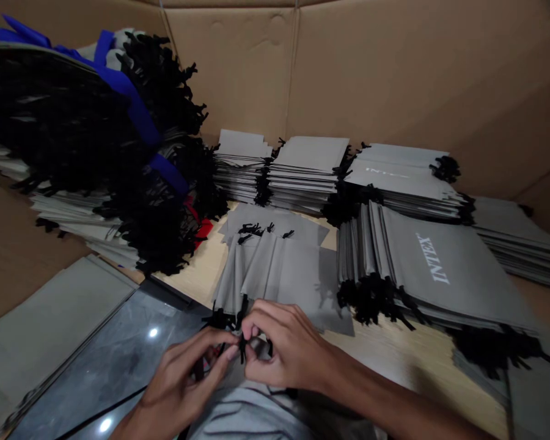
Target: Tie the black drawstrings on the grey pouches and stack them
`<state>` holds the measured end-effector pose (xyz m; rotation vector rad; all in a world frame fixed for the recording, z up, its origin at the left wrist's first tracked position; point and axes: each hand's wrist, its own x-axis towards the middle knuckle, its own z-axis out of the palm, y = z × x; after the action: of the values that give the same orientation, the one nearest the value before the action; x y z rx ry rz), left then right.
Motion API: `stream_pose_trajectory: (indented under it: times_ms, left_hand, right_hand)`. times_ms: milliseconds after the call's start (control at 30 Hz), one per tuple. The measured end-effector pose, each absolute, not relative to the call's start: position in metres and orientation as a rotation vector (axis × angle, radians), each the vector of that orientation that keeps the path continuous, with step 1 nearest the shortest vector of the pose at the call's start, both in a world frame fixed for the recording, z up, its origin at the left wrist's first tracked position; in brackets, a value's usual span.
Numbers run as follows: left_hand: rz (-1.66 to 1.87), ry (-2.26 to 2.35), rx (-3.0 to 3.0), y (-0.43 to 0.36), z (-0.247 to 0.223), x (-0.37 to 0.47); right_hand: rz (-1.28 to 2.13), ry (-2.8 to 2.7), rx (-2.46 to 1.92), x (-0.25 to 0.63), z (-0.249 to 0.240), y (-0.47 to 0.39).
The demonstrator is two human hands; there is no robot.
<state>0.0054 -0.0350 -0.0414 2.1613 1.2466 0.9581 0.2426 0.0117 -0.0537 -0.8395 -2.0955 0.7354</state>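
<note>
At the bottom centre, my left hand (183,373) and my right hand (284,348) meet with fingers pinched. Both hold a short piece of black drawstring (242,351) between thumbs and forefingers, partly covered by the fingertips. Just beyond them lies a small fan of grey fabric bags (275,269), with black cord ends at their far and near edges. Grey cloth (247,412) is spread below my hands; whether it is a bag or clothing I cannot tell.
Stacks of grey bags (309,156) line the back. A printed pile (440,263) stands at right. Bundles tied with blue strips (132,101) rise high at left. Brown cardboard walls (371,67) enclose the wooden table (190,275). Shiny floor (132,348) shows lower left.
</note>
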Motion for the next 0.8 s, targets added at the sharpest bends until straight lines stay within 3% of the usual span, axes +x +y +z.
stream_pose_trajectory:
  times_ms: [367,800]
  left_hand:
    - [1.072,1.219,2.289,-0.039,-0.044,0.008]
    - [0.861,1.078,2.526,-0.030,-0.042,-0.003]
  right_hand:
    - [0.825,-2.017,-0.819,0.242,-0.053,0.015]
    - [0.783,-2.020,-0.812,0.241,-0.060,0.015]
